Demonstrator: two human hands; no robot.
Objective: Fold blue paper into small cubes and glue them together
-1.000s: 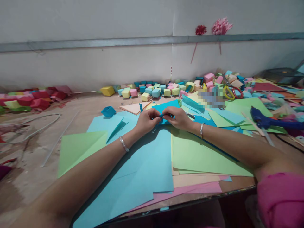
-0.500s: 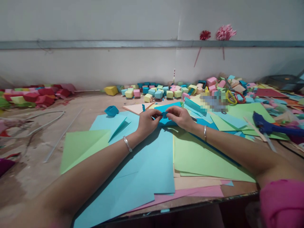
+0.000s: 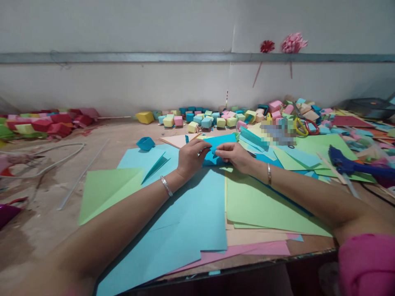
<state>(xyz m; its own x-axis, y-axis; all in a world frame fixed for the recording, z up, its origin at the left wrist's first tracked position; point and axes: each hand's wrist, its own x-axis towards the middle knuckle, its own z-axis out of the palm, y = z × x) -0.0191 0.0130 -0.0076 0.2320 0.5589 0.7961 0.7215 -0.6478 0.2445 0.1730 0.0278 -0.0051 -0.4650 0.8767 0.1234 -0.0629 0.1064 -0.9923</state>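
1. Head view, right hand (image 3: pixel 233 154): thumb and fingers appear to pinch a small blue piece (image 3: pixel 215 156). Piece located between both hands, in front of the blue sheet (image 3: pixel 226 138); its outline is hard to separate.
2. Head view, left hand (image 3: pixel 191 158): fingers curled, tips facing the right hand; whether they grip the piece cannot be told.
3. Step in hand, as judged: fingertip shaping of the piece above the light-blue sheet (image 3: pixel 185 213).
4. Next move, as judged: calls for light, steady pressure from both hands.
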